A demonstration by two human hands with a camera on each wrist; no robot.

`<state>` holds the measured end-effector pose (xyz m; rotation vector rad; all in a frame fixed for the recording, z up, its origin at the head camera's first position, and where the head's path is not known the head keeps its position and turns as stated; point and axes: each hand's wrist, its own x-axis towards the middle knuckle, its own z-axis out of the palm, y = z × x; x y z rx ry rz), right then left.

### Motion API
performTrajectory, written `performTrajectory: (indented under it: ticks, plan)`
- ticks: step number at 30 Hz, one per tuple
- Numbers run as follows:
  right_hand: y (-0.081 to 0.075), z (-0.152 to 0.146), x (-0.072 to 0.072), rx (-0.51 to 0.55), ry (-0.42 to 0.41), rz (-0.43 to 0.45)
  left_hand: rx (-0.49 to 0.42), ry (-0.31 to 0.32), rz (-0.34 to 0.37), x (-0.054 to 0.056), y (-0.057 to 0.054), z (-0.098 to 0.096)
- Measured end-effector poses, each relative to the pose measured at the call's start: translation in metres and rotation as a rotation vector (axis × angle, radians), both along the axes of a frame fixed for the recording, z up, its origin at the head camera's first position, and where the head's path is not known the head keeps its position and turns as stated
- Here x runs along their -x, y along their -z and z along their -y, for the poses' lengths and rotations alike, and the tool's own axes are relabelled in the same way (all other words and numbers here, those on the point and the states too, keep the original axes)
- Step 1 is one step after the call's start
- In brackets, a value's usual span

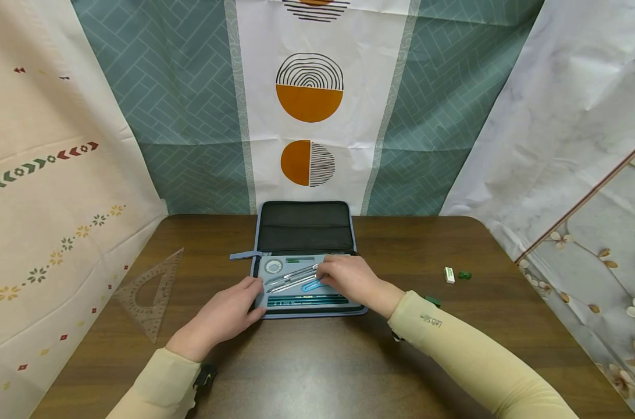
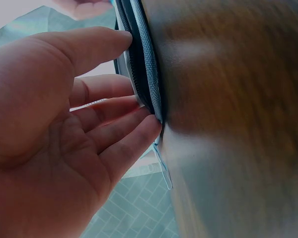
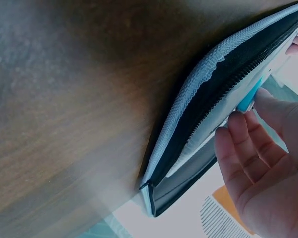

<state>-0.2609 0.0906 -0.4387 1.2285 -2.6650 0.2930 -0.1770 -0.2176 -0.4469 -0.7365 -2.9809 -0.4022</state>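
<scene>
Glossy wooden table [image 1: 328, 366], fabric-edged case [image 1: 304, 237]

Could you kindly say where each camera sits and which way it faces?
Head: on the head, facing forward and down at the case on the table; both sleeves, left hand and right hand show.
Left wrist: on that wrist, facing the case edge-on; the left hand shows, part of the right at top.
Right wrist: on that wrist, facing the case and blue tool; the right hand shows, part of the left at one edge.
Shared: both wrist views show case and table.
</scene>
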Motion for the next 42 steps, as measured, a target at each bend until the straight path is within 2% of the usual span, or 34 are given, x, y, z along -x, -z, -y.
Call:
performTrajectory:
  ticks: [37,42]
  plan:
    - [0.0055,-0.0003,-0.0004,-0.006,-0.008,-0.048,-0.002,0.002,-0.015,-0.0004,0.0012,0.0005]
    - [0.0040,-0.0031,-0.0010,0.004,-0.014,-0.018,-0.003,0.002,-0.016,-0.0006,0.0017,0.0007]
